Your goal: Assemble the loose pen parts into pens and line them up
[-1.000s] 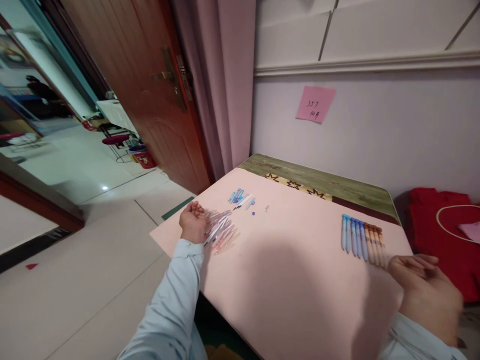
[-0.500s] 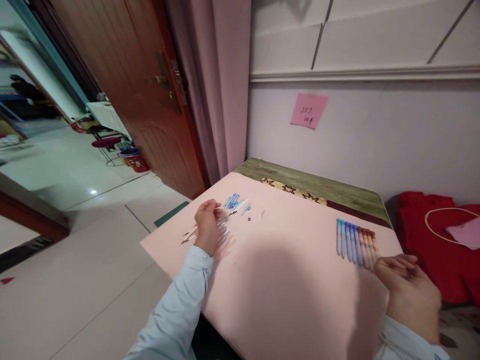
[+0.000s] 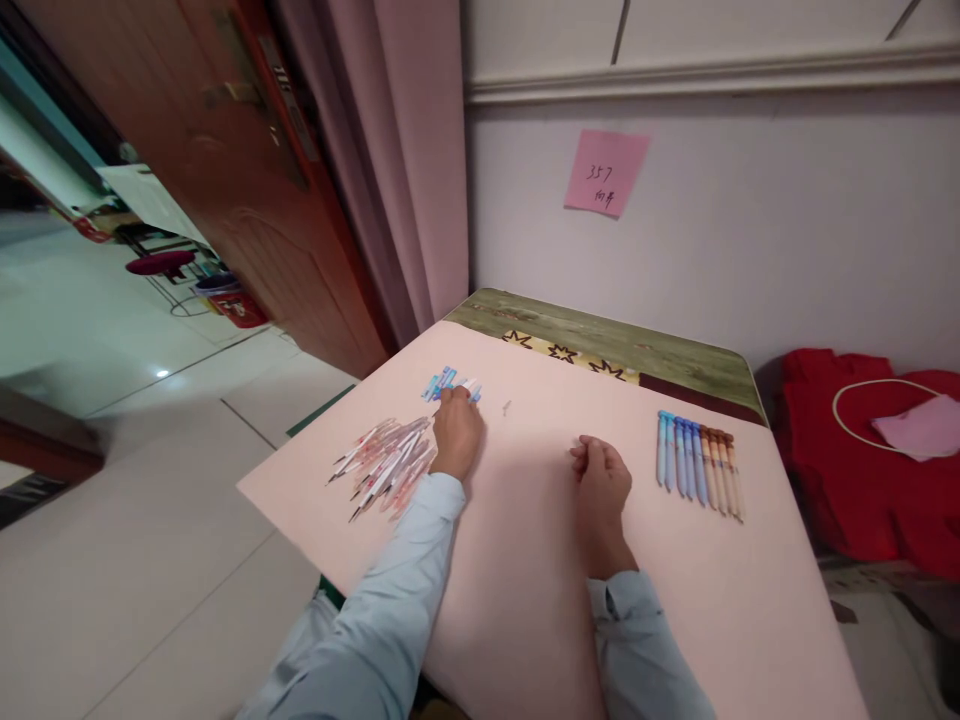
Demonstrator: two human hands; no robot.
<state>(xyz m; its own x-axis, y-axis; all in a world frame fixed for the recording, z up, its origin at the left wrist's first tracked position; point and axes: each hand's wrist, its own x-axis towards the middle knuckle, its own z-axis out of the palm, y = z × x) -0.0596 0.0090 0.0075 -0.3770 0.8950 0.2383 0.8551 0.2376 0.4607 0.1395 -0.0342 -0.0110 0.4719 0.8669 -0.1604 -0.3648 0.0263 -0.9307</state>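
Observation:
My left hand (image 3: 456, 435) rests back-up on the pink table sheet (image 3: 525, 560), fingertips reaching into a small cluster of blue pen parts (image 3: 444, 383); its fingers are curled and I cannot see what they hold. A loose pile of clear pen refills (image 3: 382, 460) lies just left of that hand. My right hand (image 3: 600, 485) sits near the middle of the table, fingers curled in a loose fist. Right of it lies a neat row of blue and orange pens (image 3: 697, 462). A tiny small part (image 3: 507, 406) lies alone beyond the left hand.
The table's far edge shows green wood and a patterned strip (image 3: 600, 350) against the wall, where a pink sticky note (image 3: 606, 172) hangs. A red bag (image 3: 862, 470) sits to the right. A pink curtain (image 3: 405, 150) and a brown door (image 3: 225, 180) stand at left.
My left hand moved forward from the refill pile to the blue parts. My right hand came in from the table's right edge to the middle. The view tilted down.

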